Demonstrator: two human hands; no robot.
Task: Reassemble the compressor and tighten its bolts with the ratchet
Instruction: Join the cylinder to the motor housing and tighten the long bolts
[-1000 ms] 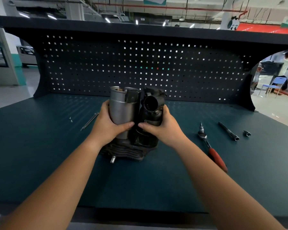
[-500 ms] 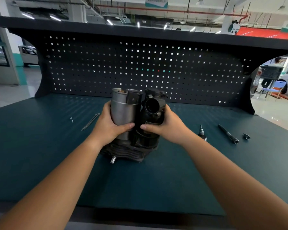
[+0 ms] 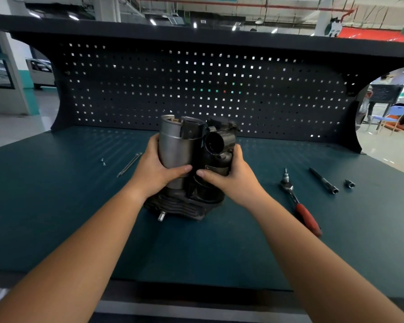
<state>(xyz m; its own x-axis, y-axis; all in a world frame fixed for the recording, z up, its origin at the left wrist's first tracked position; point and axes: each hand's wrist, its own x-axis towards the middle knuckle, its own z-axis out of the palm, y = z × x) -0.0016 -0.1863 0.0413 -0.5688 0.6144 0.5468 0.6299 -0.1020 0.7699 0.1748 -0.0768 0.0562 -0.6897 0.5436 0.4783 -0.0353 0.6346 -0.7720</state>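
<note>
The compressor [image 3: 191, 164] stands upright on the green bench, a silver cylinder on its left side, a black housing with a round port on its right, and a finned black base below. My left hand [image 3: 159, 170] grips the silver cylinder, thumb across its front. My right hand [image 3: 229, 177] grips the black housing from the right. The red-handled ratchet [image 3: 297, 202] lies on the bench to the right, apart from both hands. Two long thin bolts [image 3: 129, 164] lie to the left of the compressor.
A dark extension bar [image 3: 324, 181] and a small socket [image 3: 349, 183] lie at the right beyond the ratchet. A tiny screw [image 3: 103, 161] sits left of the long bolts. A black pegboard [image 3: 208, 89] backs the bench. The bench's front edge [image 3: 196, 285] is near me.
Both hands keep their hold on the compressor, which looks to have turned or tilted only slightly. The ratchet, half hidden by my right arm half a second ago, shows fully again.
</note>
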